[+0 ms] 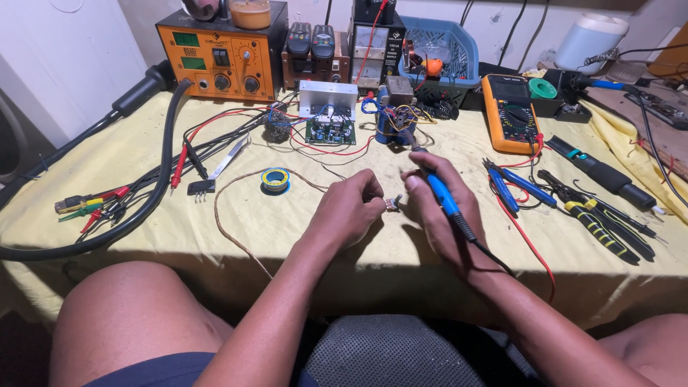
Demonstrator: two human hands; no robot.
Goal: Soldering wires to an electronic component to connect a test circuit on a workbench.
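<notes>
A: Blue-handled soldering iron [443, 195] lay gripped in the right hand [437, 215], fingers clamped around it.
B: And the left hand [349, 209]?
A: Fingertips pinched a small metal component [391, 205] just above the yellow cloth-covered table [287, 222]

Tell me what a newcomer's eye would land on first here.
At centre, the left hand pinches a small component while the right hand holds a blue soldering iron beside it. Behind, an orange soldering station stands at the table's back left, and a yellow multimeter lies to the right.
</notes>
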